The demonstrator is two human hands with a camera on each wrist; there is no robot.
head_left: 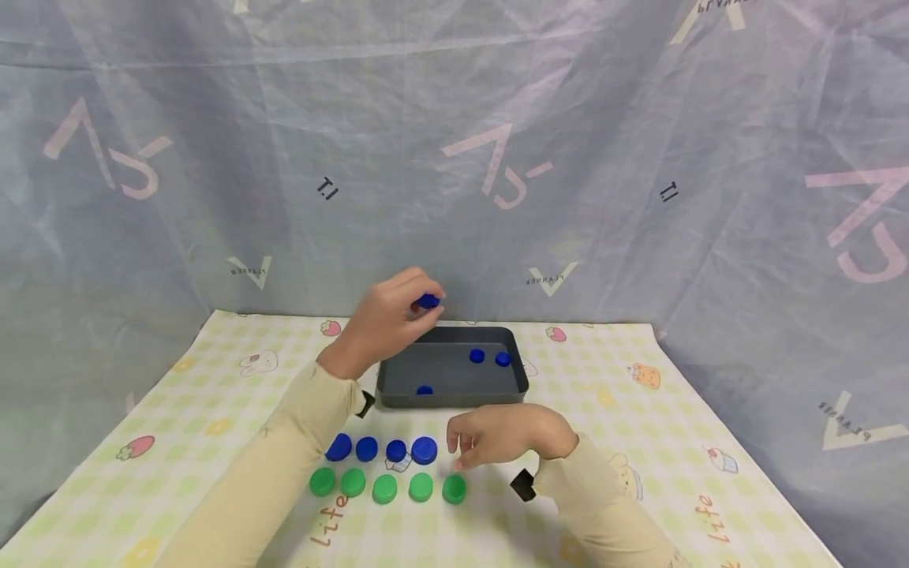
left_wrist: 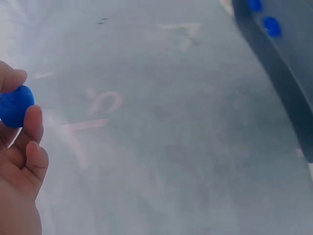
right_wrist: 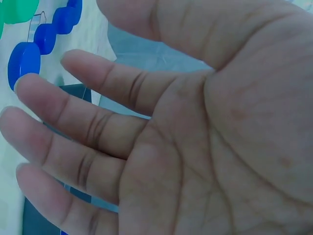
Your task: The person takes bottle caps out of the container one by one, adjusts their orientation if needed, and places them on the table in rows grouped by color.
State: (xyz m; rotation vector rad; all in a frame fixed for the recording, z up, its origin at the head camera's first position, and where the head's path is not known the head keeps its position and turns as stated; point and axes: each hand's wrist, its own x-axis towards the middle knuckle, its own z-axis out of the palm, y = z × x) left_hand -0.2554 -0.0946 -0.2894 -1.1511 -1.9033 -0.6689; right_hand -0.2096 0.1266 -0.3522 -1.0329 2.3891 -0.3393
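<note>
My left hand (head_left: 390, 315) pinches a blue bottle cap (left_wrist: 17, 106) between thumb and fingers, raised over the back left of a dark grey tray (head_left: 454, 401). Inside the tray lie three blue caps, one (head_left: 424, 390) by the front wall, the others toward the right. Just above the cloth, my right hand (head_left: 507, 432) has its fingers loosely bent with nothing in them; the right wrist view shows the bare palm (right_wrist: 195, 147). Its fingertips are near the large blue cap (head_left: 424, 450) at the row's right end and above the rightmost green cap (head_left: 454, 489).
In front of the tray run a row of several blue caps (head_left: 366, 449) and, nearer me, a row of several green caps (head_left: 385, 489). A checked cartoon tablecloth (head_left: 234, 473) covers the table. Grey printed curtain (head_left: 398, 197) hangs behind and along both sides.
</note>
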